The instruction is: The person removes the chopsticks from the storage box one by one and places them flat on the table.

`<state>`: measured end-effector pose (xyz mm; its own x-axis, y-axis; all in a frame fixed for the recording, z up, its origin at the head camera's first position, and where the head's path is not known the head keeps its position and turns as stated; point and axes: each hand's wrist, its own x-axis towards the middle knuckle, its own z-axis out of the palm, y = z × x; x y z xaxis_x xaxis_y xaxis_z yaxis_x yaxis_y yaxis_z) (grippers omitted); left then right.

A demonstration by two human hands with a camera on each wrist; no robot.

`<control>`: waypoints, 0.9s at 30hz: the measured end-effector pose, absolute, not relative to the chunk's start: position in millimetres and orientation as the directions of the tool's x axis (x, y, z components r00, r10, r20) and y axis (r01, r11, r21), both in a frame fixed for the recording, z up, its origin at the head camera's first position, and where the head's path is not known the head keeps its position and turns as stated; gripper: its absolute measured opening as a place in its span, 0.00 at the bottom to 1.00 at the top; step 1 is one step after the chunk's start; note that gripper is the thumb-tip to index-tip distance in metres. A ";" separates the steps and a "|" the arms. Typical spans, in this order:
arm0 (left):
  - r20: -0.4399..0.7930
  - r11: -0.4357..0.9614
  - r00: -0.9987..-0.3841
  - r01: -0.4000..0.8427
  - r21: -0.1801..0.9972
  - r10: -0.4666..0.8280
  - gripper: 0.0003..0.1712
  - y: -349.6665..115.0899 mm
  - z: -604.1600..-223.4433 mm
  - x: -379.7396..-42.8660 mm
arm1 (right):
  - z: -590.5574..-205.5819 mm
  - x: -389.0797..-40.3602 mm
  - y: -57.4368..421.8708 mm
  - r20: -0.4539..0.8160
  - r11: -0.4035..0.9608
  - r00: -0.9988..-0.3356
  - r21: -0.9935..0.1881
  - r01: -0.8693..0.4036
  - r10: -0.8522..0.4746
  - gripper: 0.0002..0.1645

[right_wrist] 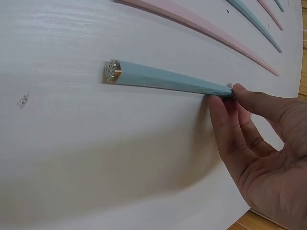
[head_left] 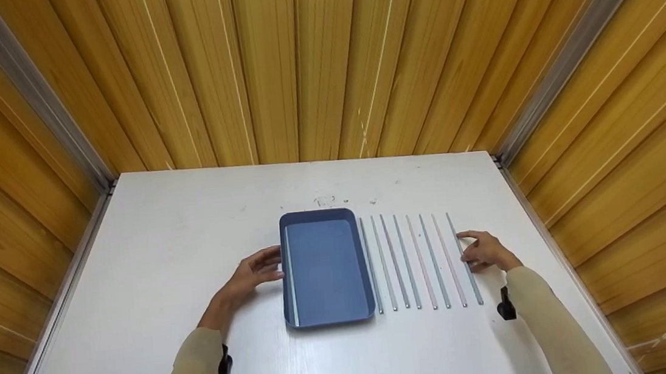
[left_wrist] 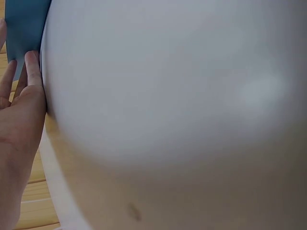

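A blue rectangular tray [head_left: 325, 267] lies on the white table, long side pointing away from me. My left hand [head_left: 247, 278] touches its left side, fingers fairly straight; the left wrist view shows those fingers [left_wrist: 32, 67] against the tray wall. Inside the tray a pale, thin strip [head_left: 292, 276], a chopstick by its look, runs along the left wall. Right of the tray, several blue and pink chopsticks lie side by side. The outermost, a blue chopstick [right_wrist: 163, 79] with a decorated gold-coloured end, is pinched between thumb and fingers of my right hand [head_left: 486, 250].
A pink chopstick [head_left: 450, 261] lies just left of the pinched one, with a gap between them. The white table [head_left: 147, 229] has dark scuff marks near its back edge. Yellow wood-patterned walls [head_left: 266, 65] stand at the back and both sides.
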<state>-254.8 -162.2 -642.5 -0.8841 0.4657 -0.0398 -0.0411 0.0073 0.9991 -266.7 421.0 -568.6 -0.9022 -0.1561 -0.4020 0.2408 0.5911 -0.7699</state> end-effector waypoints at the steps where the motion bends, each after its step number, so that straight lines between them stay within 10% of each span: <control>1: -0.037 0.008 -0.883 -0.037 0.999 0.467 0.40 -161.9 -642.4 -255.6 | -569.1 -266.4 421.3 -0.405 0.595 -0.902 -0.765 0.244 -0.150 0.41; 27: -0.020 -0.013 -0.875 -0.029 0.999 0.484 0.42 -163.9 -643.0 -255.0 | -529.3 -279.8 363.9 -0.359 0.580 -0.918 -0.788 0.203 -0.166 0.29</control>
<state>-255.0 -163.9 -643.0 -0.8746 0.4844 -0.0197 -0.0295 -0.0126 0.9995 -279.8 363.9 -529.3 -0.9182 -0.1665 -0.3595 0.2034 0.5805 -0.7885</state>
